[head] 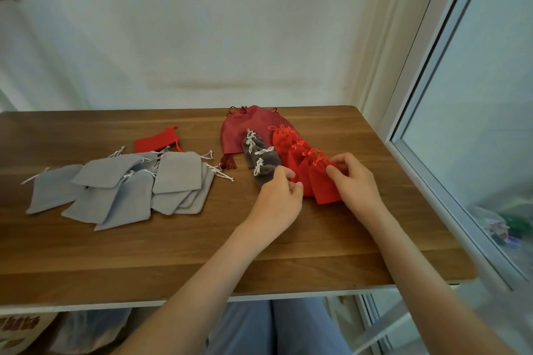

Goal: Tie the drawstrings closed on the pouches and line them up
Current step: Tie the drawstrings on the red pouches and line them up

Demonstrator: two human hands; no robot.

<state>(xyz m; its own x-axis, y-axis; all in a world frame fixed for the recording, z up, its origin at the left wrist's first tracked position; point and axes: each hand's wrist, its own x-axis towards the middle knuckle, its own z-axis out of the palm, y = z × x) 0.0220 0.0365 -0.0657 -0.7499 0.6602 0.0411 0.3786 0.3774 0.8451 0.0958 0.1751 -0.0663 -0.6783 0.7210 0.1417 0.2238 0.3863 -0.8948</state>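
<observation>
Now, in the head view, the front red pouch (324,186) lies flat on the table (202,253) at about two o'clock from the table's middle. It is the nearest of the red row (290,141), which runs away from you toward twelve, each pouch overlapping the next.

Your right hand (357,181) pinches this pouch at its three o'clock edge, thumb on the face and fingers behind, just below the tied bow. Your left hand (277,196) has its fingers curled against the nine o'clock edge. I cannot tell whether they nip the cloth or only touch it.

Just beside the red row, at nine o'clock from it, sits the dark grey row (259,160), already knotted, partly on the large maroon pouch (245,127). The light grey pile (129,184) at ten o'clock on the table looks untied, as does the loose red pouch (157,141) beyond it.

Expect soft, light, limp cloth that slides easily on wood and drags its neighbours. Hold it by the side seams or the gathered neck, never the bow, which would likely pull loose.
</observation>
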